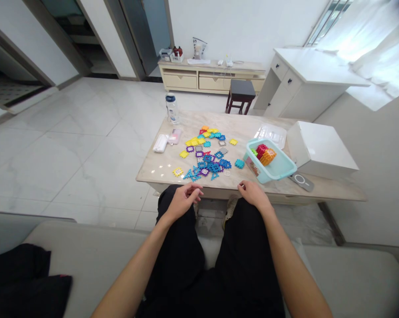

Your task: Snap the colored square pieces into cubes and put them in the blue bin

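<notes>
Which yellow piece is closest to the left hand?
The yellow piece with a pale centre, near the table's front edge, left of the blue pieces. The other yellow ones lie farther back.

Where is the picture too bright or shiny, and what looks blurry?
All head view: the curtain at upper right is washed out by light; white glints shine on the table near its left end; the picture's right-hand corners look dark and blurry; patterns on the colourful pieces are too fuzzy to make out.
</notes>
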`<state>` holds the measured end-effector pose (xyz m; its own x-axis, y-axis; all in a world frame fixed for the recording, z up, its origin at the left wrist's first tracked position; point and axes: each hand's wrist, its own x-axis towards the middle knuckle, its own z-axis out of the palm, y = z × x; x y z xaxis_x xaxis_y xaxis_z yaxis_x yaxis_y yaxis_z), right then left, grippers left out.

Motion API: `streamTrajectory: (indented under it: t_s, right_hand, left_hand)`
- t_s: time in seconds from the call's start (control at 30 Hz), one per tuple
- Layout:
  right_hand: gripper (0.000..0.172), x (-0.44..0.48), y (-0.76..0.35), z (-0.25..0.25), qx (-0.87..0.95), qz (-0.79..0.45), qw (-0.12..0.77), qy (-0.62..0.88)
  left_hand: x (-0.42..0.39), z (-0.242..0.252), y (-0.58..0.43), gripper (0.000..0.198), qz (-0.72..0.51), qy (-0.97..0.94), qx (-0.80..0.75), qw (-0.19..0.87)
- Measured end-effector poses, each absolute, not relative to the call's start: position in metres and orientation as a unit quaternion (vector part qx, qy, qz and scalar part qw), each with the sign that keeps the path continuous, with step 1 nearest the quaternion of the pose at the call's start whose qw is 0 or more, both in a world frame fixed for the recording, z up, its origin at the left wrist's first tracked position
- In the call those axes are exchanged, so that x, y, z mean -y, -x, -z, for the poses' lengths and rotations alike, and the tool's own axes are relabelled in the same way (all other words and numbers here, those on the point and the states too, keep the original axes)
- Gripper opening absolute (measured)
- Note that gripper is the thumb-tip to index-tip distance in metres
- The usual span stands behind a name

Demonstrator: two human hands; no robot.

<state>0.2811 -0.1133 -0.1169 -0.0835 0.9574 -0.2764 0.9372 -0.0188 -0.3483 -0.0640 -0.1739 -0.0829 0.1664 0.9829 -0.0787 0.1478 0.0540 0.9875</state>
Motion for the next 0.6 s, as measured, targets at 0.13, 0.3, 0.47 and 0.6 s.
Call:
streamTrajectory:
  t_s: [0.13, 0.3, 0.47, 0.6]
  right_hand:
    - [0.033, 0.107, -0.282, 0.117, 0.697, -0.241, 0.023, 0.674]
    - [0.033, 0.106, -0.284, 0.116, 0.698, -0.240, 0.036, 0.674]
    - [0.034, 0.117, -0.283, 0.108, 0.691, -0.214, 0.040, 0.689]
    - [0.036, 0.143, -0.274, 0.089, 0.678, -0.174, 0.035, 0.713]
  left_hand:
    - [0.167, 0.084, 0.065, 0.040, -0.436, -0.528, -0.522, 0.510]
    - [0.185, 0.084, 0.063, 0.038, -0.436, -0.561, -0.474, 0.521]
    - [0.208, 0.082, 0.070, 0.041, -0.456, -0.566, -0.435, 0.532]
    - [0.224, 0.086, 0.076, 0.051, -0.461, -0.577, -0.437, 0.513]
